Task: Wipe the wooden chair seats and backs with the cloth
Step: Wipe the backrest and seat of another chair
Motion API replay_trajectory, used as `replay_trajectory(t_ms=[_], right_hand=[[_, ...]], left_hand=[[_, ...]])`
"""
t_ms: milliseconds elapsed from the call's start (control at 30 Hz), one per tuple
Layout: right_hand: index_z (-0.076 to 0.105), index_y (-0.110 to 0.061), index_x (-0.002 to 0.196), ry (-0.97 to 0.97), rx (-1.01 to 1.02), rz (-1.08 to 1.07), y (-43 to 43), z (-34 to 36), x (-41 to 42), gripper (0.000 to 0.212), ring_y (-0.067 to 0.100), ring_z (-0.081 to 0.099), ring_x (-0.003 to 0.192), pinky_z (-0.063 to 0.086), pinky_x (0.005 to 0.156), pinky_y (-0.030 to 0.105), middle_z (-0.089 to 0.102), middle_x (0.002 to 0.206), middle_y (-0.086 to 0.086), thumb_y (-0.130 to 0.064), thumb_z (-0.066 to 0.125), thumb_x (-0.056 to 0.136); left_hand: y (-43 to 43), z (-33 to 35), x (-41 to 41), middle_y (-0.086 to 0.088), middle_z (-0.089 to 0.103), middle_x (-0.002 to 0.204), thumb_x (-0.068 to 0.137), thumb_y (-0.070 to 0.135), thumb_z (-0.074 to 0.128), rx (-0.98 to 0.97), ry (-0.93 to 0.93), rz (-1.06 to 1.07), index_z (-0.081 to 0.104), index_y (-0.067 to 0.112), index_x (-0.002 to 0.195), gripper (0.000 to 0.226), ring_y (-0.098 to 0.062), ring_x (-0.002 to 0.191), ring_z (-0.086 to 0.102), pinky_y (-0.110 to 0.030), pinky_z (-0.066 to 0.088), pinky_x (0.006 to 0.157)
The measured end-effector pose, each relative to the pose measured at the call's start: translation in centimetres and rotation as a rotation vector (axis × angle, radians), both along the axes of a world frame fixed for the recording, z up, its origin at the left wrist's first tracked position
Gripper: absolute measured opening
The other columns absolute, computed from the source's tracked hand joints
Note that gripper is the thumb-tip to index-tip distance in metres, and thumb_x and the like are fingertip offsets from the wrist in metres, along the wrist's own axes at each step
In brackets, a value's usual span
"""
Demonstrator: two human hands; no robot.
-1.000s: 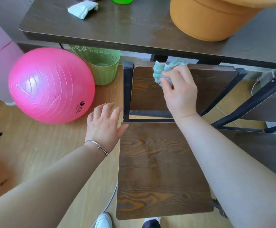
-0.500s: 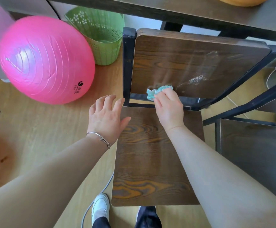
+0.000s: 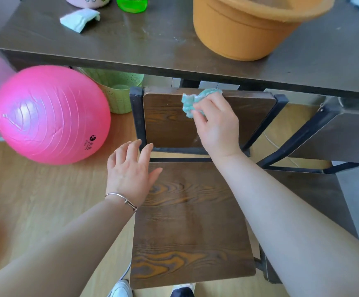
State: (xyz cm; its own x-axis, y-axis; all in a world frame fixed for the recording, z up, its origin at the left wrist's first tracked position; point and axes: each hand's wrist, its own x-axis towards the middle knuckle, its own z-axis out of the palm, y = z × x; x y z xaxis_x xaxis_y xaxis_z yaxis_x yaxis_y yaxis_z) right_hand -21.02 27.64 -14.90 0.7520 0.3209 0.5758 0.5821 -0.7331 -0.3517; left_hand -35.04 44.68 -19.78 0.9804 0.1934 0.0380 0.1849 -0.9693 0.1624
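The teal cloth (image 3: 192,102), bunched and crumpled, was gripped in the right hand (image 3: 217,123) and pressed against the upper part of the chair back (image 3: 167,123). The left hand (image 3: 130,174) was spread open, empty, at the seat (image 3: 191,221) edge. The wiping was judged midway; a second chair (image 3: 345,133) at right looked untouched.
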Motion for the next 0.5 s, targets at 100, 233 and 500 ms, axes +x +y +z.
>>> replay_trajectory(t_ms=[100,233,500], right_hand=[[0.070,-0.006,0.097,-0.023,-0.032,0.037,-0.4,0.2,0.4,0.016,0.019,0.064,0.097,0.056,0.075,0.026,0.066,0.101,0.009,-0.021,0.069,0.090],[0.071,-0.005,0.098,-0.066,-0.018,0.043,-0.6,-0.5,0.5,0.021,0.019,0.064,0.096,0.052,0.075,0.022,0.067,0.100,0.011,-0.024,0.065,0.092],[0.070,-0.003,0.093,0.019,-0.093,0.100,-2.1,-8.9,-0.6,0.025,0.020,0.061,0.088,0.058,0.069,0.032,0.065,0.095,0.010,-0.023,0.055,0.095]], left_hand=[[-0.7,0.3,0.3,-0.013,0.047,0.139,0.084,0.050,0.063,0.008,-0.012,-0.002,0.049,0.018,0.136,0.063,-0.037,0.129,0.038,-0.056,0.036,0.100],[-1.3,-0.4,0.6,-0.013,0.048,0.137,0.083,0.050,0.064,0.023,-0.002,0.009,0.050,0.018,0.135,0.062,-0.037,0.128,0.038,-0.057,0.036,0.100],[-1.9,-3.5,0.9,-0.011,0.047,0.138,0.084,0.052,0.061,-0.013,0.042,0.047,0.047,0.019,0.136,0.064,-0.036,0.128,0.036,-0.055,0.036,0.100]])
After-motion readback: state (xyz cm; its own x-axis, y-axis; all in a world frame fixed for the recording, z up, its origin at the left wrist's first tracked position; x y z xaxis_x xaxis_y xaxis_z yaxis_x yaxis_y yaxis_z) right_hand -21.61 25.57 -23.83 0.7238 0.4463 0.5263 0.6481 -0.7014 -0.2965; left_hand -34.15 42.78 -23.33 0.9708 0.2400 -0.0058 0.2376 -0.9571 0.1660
